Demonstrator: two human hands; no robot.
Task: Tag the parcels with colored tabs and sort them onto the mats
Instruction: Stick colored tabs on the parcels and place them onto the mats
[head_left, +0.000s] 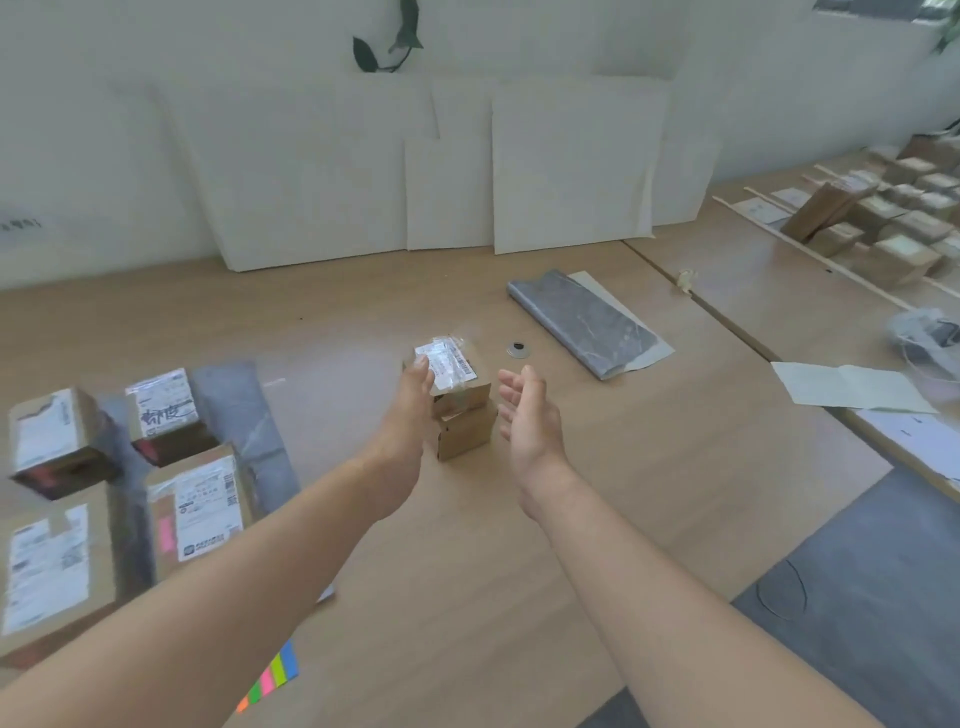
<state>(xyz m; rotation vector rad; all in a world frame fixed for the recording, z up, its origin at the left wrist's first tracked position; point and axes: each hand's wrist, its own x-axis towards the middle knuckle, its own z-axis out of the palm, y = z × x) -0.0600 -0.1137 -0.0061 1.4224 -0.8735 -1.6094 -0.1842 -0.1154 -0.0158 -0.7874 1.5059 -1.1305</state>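
Mid-way across the wooden table (363, 545), well forward of the body: a stack of two small cardboard boxes; upper parcel (457, 371) with a taped white label on top, lower parcel (465, 434) plain-sided; no coloured tab visible on either.

Noted of the left hand (410, 395): fingers straight, laid against the upper parcel's left face, tips at its top corner; nothing curled round it. Noted of the right hand (527, 410): spread and relaxed, palm turned inward, just beside the stack on its right, not touching. Judged as the start of a two-handed pick-up; grip not yet made.

Off to the left: a grey mat (234, 405) carrying four labelled parcels (161, 410), one bearing a pink tab (166, 535); at the near edge, under the left forearm, a strip of coloured tabs (270, 675); back and right of the stack, a second grey mat (587, 322); between that mat and the stack, a small round disc (518, 349).

For doing the step well: settle first on one box or both; for the top box alone, bring the right palm in square to the face opposite the left, above the seam, to leave the lower one behind; squeeze evenly, lift straight up, no dragging; for both at once, press lower and keep the pair level, given the likely risk of the top box sliding; carry toward the tab strip; tag before choosing a mat.
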